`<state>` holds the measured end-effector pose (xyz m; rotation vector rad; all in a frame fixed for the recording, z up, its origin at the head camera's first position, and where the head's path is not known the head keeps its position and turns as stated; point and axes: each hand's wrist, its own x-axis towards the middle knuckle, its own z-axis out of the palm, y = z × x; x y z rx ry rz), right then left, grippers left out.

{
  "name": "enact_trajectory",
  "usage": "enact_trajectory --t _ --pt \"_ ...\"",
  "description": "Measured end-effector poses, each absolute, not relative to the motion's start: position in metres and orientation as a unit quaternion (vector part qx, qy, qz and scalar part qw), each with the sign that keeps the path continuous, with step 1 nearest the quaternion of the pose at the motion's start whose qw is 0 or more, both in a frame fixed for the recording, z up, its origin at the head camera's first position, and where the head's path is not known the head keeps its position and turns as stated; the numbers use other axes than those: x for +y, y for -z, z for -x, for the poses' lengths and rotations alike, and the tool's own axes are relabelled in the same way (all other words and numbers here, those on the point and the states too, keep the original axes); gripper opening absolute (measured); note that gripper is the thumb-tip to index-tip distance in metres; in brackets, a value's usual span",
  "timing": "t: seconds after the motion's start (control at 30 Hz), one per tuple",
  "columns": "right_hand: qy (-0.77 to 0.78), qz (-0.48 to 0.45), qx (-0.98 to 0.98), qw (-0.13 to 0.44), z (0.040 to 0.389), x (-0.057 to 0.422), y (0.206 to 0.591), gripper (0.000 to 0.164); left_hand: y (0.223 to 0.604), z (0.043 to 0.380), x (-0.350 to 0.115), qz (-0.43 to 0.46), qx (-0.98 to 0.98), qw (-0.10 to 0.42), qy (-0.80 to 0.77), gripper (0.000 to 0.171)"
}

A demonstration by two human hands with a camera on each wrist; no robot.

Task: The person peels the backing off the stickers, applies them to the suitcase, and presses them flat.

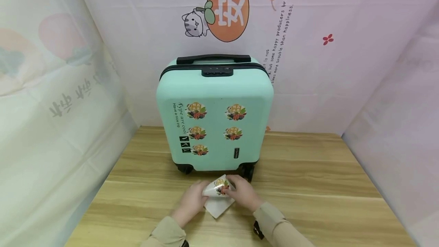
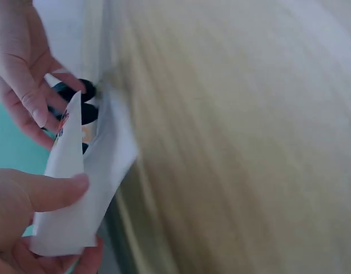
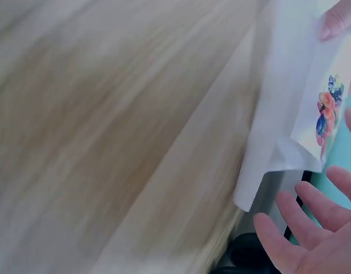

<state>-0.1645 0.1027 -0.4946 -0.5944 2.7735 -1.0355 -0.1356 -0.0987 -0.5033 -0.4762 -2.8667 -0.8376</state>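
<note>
A white sticker sheet (image 1: pixel 215 206) is bent over on itself, with a round fruit-print sticker (image 1: pixel 222 186) showing on the folded part. My left hand (image 1: pixel 193 200) pinches one side of it, thumb on the paper in the left wrist view. On the opposite side my right hand (image 1: pixel 245 193) is close to the sheet's edge; the right wrist view shows its fingers (image 3: pixel 312 228) spread apart beside the paper. Just beyond both hands stands a mint-green suitcase (image 1: pixel 214 90), upright, with several matching fruit stickers in two columns on its front.
The suitcase stands on a wood-grain table (image 1: pixel 308 186), its black wheels (image 1: pixel 247 171) near my right hand. Behind it hangs a pale printed cloth (image 1: pixel 144 29), with more cloth along both sides. Black lettering and a small dark label (image 1: pixel 236 153) mark the case.
</note>
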Motion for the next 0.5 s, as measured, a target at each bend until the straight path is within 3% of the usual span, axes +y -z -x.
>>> enact_trajectory --t 0.13,0.33,0.5 --pt "0.416 0.174 0.89 0.069 0.162 0.101 0.491 0.058 0.495 0.134 -0.098 0.17 -0.937 0.099 0.29 0.036" --pt "0.509 0.143 0.848 0.024 0.157 0.096 0.476 0.043 0.479 0.131 -0.097 0.187 -0.917 0.138 0.324 0.035" --pt "0.532 0.111 0.839 -0.025 0.155 0.094 0.467 0.03 0.471 0.127 -0.099 0.195 -0.912 0.109 0.344 0.045"
